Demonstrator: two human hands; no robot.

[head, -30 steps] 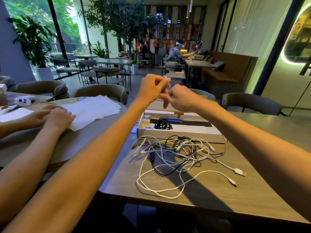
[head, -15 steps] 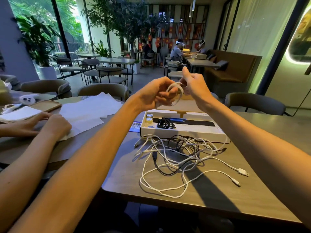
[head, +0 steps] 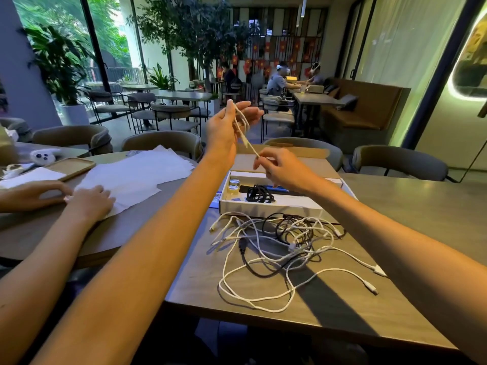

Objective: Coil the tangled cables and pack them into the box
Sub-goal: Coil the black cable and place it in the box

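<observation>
Hands are raised above the box, with a white cable strung between them. The left hand is the higher and farther one; its fingers are loosely spread, and its grip holds a few loops of the white cable draped through them. The right hand, lower and nearer, has a narrow grip that pinches the cable between thumb and fingertip, and the cable runs straight down to it.

Below them the box lies open on the tabletop. Inside it are a coiled black cable and, at the left end, two small jars. Just beside the box's near wall, a tangle of cables, white and black, sprawls across the tabletop.

On a round table to the left, another person's hands rest on paper sheets.
</observation>
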